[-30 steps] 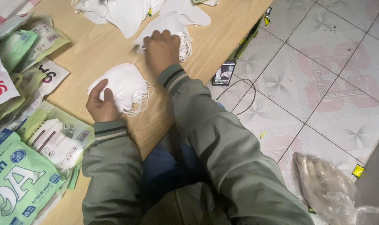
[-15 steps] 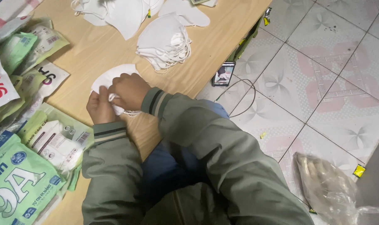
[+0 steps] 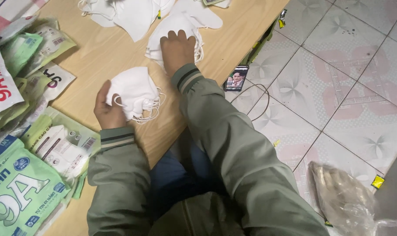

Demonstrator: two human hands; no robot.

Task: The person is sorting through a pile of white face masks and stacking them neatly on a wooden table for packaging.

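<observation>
Over on the far left, the green and white printed plastic pouches lay heaped along the edge of the pale wooden tabletop, some flat and seemingly empty, one clear-fronted pouch showing something white inside it. Just beside them my left hand was closed around a small stack of white folded face masks, thumb and fingers clamped on its near edge, the elastic ear loops trailing off toward my lap. Further right, my right hand lay palm down with the fingers together on a second stack of white masks, pressing on it; I could not tell whether it had gripped one or only rested there. Beyond that stack a loose spread of more white masks reached up to the top of the table. To the right, off the table's edge, a small dark phone with a lit screen sat on the patterned pink and grey floor tiles, a thin cable curling near it, and a crumpled clear plastic bag lay near my knee. Judging by it, one bundle was gathered in my left hand, with plenty of masks and pouches left to go.
</observation>
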